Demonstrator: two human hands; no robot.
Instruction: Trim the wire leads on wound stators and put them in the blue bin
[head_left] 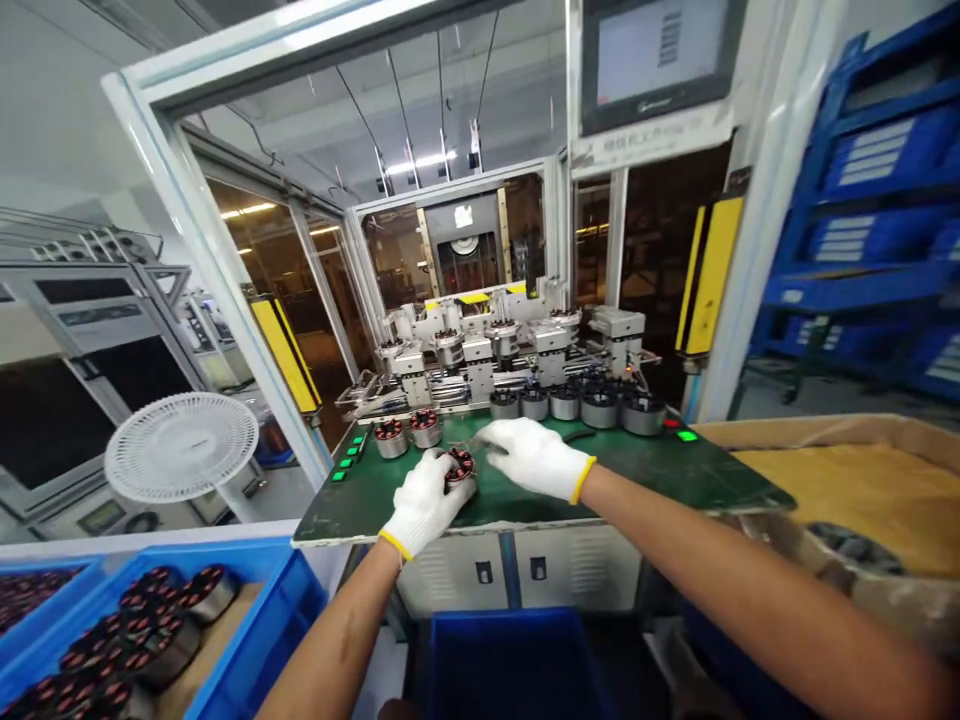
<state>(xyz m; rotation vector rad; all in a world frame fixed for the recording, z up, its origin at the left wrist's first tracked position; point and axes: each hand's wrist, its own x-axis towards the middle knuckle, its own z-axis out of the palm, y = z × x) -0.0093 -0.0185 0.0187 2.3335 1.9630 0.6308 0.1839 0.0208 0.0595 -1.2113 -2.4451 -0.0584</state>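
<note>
My left hand (424, 503), in a white knit glove with a yellow cuff, grips a round motor stator with red windings (461, 465) over the green mat (630, 470). My right hand (534, 458), gloved the same way, lies just behind the stator with its fingers stretched towards it and holds nothing that I can see. Two similar stators (391, 438) stand to the left on the mat. Farther back, a row of several metal cylinders (583, 402) lines the mat's far edge.
An assembly machine (487, 350) stands behind the mat between yellow light curtains (709, 275). A blue crate of stators (142, 640) sits at lower left, a cardboard box (847, 470) at right, a blue bin (510, 665) below, and a white fan (180, 447) at left.
</note>
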